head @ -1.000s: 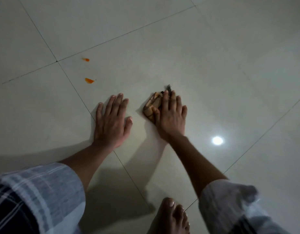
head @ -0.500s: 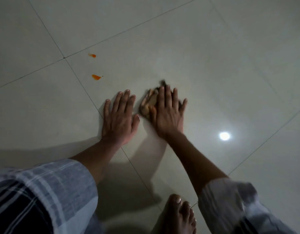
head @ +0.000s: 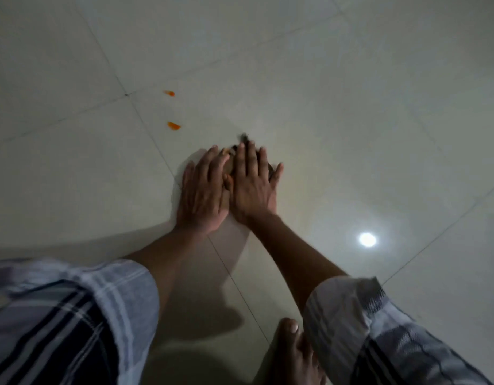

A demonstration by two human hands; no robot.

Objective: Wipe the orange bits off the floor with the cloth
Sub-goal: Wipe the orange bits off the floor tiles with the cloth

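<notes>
Your left hand [head: 202, 195] has slid right across the floor [head: 351, 107] until it lies against your right hand [head: 252, 184]; a second ago a clear gap lay between them. The cloth [head: 231, 169], then showing plainly beside your right thumb, is now almost covered by both flat hands, only slivers showing between and past your fingers.
</notes>
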